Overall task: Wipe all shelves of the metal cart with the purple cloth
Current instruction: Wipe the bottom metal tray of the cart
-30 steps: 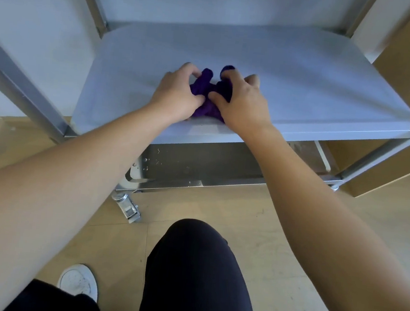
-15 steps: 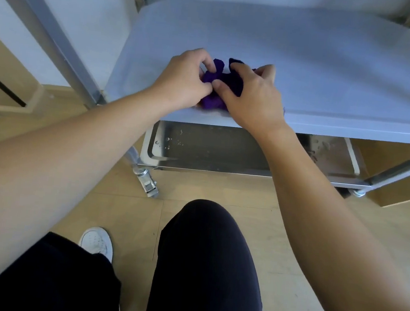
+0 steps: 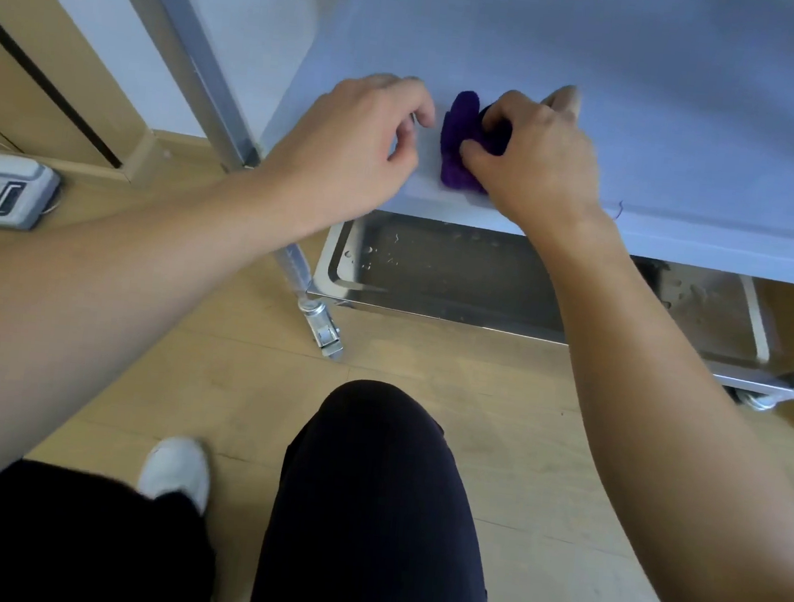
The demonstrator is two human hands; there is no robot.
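The purple cloth (image 3: 459,141) lies bunched near the front edge of the cart's middle shelf (image 3: 670,108), a pale matte surface. My right hand (image 3: 535,154) presses down on the cloth's right side, fingers closed over it. My left hand (image 3: 352,146) hovers just left of the cloth, fingers curled and apart from it, holding nothing. Below, the shiny bottom shelf (image 3: 436,270) of the metal cart shows water drops.
A metal upright (image 3: 190,57) of the cart rises at the left, with a caster (image 3: 324,332) below it and another caster (image 3: 754,398) at the right. A white telephone (image 3: 3,192) sits on the wooden floor at left. My knee (image 3: 371,444) and white shoe (image 3: 175,468) are below.
My left hand has let go of the cloth and drawn slightly left. My right hand keeps hold. The view has shifted left, so the cart sits farther right in frame.
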